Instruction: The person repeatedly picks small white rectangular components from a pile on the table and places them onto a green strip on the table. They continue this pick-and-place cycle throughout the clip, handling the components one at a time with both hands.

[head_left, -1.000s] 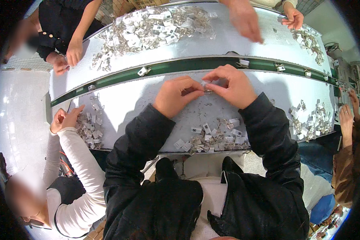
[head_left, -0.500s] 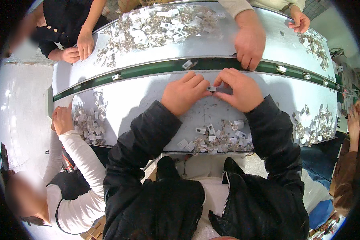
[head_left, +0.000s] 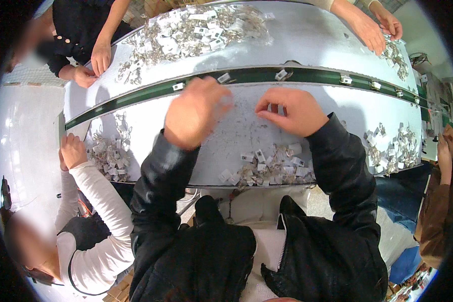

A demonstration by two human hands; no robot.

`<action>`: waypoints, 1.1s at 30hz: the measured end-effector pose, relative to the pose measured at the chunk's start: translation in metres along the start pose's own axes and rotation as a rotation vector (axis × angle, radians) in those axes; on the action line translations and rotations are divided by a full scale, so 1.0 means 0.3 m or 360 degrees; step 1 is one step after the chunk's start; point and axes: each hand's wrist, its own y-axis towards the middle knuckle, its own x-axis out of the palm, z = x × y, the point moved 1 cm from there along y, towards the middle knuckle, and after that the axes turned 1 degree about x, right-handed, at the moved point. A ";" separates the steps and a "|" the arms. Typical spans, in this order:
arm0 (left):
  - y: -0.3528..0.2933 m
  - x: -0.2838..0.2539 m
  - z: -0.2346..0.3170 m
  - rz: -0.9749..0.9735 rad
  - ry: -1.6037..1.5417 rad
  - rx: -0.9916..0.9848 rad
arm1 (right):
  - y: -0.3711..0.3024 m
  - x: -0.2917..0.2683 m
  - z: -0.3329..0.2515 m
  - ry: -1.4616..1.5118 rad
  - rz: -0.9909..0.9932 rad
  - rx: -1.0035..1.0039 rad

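Note:
My left hand [head_left: 194, 113] is smeared by motion at the near edge of the green conveyor belt [head_left: 254, 76]. Whether its fingers hold anything is not clear. On the belt, a small white block with a metal part [head_left: 224, 78] lies just past its fingertips, and another white block [head_left: 178, 86] rests to its left. Over the white table, my right hand [head_left: 294, 113] has thumb and forefinger tips drawn together, with nothing visible between them. Nearer to me, a pile of white blocks with metal pieces [head_left: 274, 168] sits along the table's front edge.
More white blocks [head_left: 346, 79] ride the belt to the right. Similar piles lie at the left [head_left: 108, 156], at the right [head_left: 392, 148] and beyond the belt [head_left: 196, 32]. A co-worker's hands [head_left: 370, 32] are at the far right; others work at the far left and near left.
My hands have parted; the white block no longer sits between them. My left hand moved left toward the belt. Across the belt, a co-worker's hand withdrew rightward. Blocks on the belt shifted left.

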 end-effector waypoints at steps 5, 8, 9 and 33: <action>-0.093 0.011 0.129 -0.0687 -0.0397 0.0401 | 0.002 -0.002 -0.004 0.0207 -0.0019 0.0086; -0.063 0.065 0.095 -0.0559 -0.0486 0.0311 | 0.002 0.022 -0.006 0.0434 -0.0091 0.0096; -0.047 0.077 0.075 -0.0430 -0.0455 0.0223 | 0.003 0.035 -0.005 0.0517 -0.0104 0.0133; 0.025 0.133 0.020 0.0008 -0.0809 0.0051 | 0.030 0.099 0.021 0.0017 0.0275 0.0145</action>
